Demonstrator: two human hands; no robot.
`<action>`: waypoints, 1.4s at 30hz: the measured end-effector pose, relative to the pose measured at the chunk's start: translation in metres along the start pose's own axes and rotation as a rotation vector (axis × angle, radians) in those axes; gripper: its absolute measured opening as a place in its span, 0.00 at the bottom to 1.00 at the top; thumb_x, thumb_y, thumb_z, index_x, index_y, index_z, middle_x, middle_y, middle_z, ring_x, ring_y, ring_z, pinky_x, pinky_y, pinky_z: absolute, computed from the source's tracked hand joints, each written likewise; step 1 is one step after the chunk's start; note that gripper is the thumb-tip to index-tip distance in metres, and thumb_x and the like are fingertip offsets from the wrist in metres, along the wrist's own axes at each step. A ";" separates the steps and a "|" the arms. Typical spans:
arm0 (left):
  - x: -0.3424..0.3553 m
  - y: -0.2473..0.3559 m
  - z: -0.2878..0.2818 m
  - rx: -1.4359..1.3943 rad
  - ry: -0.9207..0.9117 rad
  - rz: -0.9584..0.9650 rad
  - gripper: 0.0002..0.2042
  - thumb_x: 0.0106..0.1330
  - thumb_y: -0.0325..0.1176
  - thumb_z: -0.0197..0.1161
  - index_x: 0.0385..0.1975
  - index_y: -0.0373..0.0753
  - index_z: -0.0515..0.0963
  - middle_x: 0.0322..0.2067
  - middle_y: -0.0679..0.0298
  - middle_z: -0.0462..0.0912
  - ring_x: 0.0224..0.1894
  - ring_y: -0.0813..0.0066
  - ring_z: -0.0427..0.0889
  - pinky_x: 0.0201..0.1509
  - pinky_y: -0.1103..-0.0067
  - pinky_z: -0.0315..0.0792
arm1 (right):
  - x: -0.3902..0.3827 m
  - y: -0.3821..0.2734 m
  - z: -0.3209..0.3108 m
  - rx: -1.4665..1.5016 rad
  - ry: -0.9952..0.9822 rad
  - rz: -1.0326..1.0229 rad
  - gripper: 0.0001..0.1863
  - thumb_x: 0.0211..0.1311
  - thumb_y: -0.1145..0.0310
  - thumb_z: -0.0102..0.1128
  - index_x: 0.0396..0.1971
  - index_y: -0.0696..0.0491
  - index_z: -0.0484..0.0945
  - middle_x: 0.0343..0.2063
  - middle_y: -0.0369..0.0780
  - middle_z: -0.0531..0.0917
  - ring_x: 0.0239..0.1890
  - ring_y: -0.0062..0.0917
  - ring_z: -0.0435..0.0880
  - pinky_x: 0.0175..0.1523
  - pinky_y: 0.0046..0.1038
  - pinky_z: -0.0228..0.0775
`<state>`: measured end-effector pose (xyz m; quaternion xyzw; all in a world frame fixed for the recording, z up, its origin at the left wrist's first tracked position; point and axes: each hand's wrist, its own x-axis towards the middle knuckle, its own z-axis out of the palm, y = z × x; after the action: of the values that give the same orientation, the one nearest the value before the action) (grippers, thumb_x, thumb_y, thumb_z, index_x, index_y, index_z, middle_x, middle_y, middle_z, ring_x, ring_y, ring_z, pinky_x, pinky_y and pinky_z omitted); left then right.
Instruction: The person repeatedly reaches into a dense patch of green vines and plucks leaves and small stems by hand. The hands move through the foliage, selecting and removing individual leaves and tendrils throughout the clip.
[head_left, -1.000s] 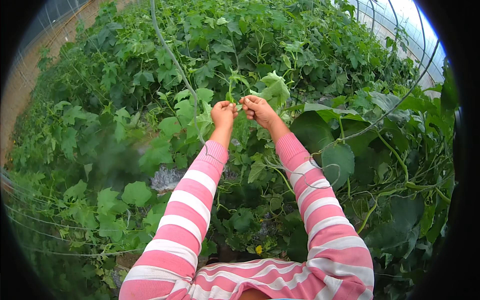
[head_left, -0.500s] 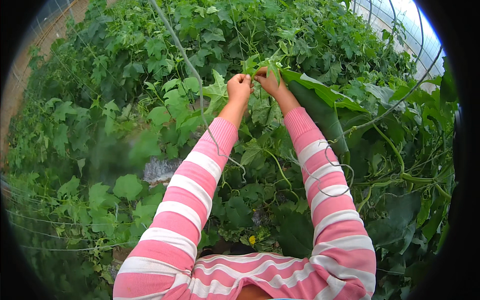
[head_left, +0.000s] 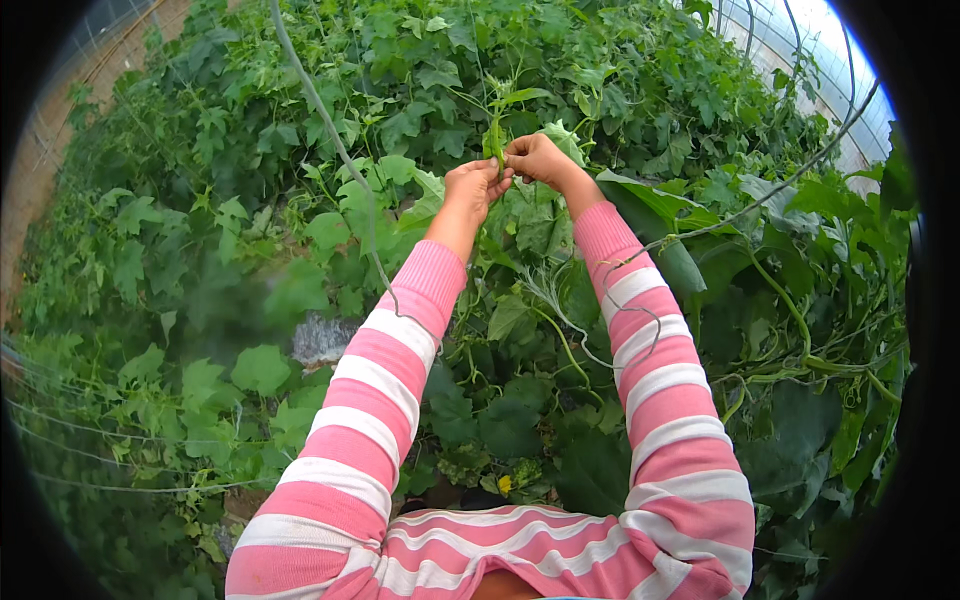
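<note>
A green vine shoot (head_left: pixel 496 135) with a leafy tip stands upright in front of me. My left hand (head_left: pixel 475 185) is closed on it from the left, thumb against the stem. From the right and slightly higher, my right hand (head_left: pixel 536 160) pinches at the same stem, its fingertips close to those of my left. A pale crumpled leaf (head_left: pixel 563 140) shows behind my right hand, and a large dark leaf (head_left: pixel 670 255) hangs beside my right sleeve.
Dense vines (head_left: pixel 430 70) surround me. Grey cords or wires (head_left: pixel 310 95) (head_left: pixel 750 205) run down to either side and loop by my sleeves. Greenhouse film (head_left: pixel 780 45) curves at the upper right, bare soil (head_left: pixel 70 95) borders the upper left, and a silvery ground sheet (head_left: pixel 320 335) peeks through.
Both hands have moved up and rightward with the shoot since a second ago. In the last half second my right hand has come out from behind the leaves.
</note>
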<state>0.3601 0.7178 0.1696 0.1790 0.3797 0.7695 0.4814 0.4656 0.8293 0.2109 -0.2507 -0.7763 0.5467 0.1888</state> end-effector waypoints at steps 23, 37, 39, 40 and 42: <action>-0.019 0.014 -0.004 0.080 -0.153 -0.037 0.07 0.61 0.21 0.53 0.37 0.27 0.72 0.36 0.54 0.78 0.42 0.59 0.80 0.49 0.66 0.77 | 0.003 0.000 0.012 -0.191 0.124 -0.212 0.10 0.52 0.66 0.59 0.29 0.58 0.78 0.22 0.36 0.79 0.24 0.18 0.75 0.29 0.21 0.65; -0.010 0.039 -0.013 0.102 -0.212 -0.193 0.11 0.61 0.21 0.49 0.43 0.26 0.70 0.40 0.53 0.77 0.45 0.60 0.78 0.53 0.66 0.74 | -0.006 -0.017 0.015 -0.042 -0.087 -0.226 0.09 0.55 0.71 0.59 0.36 0.57 0.79 0.32 0.35 0.82 0.35 0.19 0.77 0.42 0.23 0.69; -0.009 0.047 -0.011 0.084 -0.211 -0.206 0.12 0.61 0.21 0.49 0.43 0.26 0.70 0.41 0.52 0.77 0.45 0.60 0.78 0.53 0.66 0.74 | -0.007 -0.018 0.018 -0.007 -0.066 -0.235 0.10 0.56 0.69 0.58 0.38 0.55 0.78 0.35 0.34 0.81 0.39 0.19 0.76 0.45 0.23 0.68; -0.008 0.050 -0.010 0.063 -0.210 -0.208 0.11 0.61 0.21 0.49 0.44 0.26 0.70 0.41 0.52 0.77 0.45 0.60 0.78 0.53 0.66 0.74 | -0.008 -0.019 0.021 0.060 -0.056 -0.233 0.10 0.56 0.70 0.58 0.38 0.56 0.78 0.34 0.34 0.81 0.37 0.19 0.76 0.43 0.23 0.68; -0.008 0.053 -0.010 0.007 -0.209 -0.227 0.11 0.62 0.21 0.48 0.44 0.26 0.69 0.42 0.52 0.77 0.46 0.60 0.78 0.53 0.66 0.74 | -0.010 -0.022 0.023 0.183 0.001 -0.188 0.09 0.56 0.71 0.59 0.37 0.58 0.79 0.30 0.35 0.81 0.31 0.18 0.76 0.37 0.22 0.68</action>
<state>0.3252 0.6938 0.2036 0.2155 0.3480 0.6860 0.6015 0.4569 0.8000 0.2234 -0.1589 -0.7432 0.5950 0.2616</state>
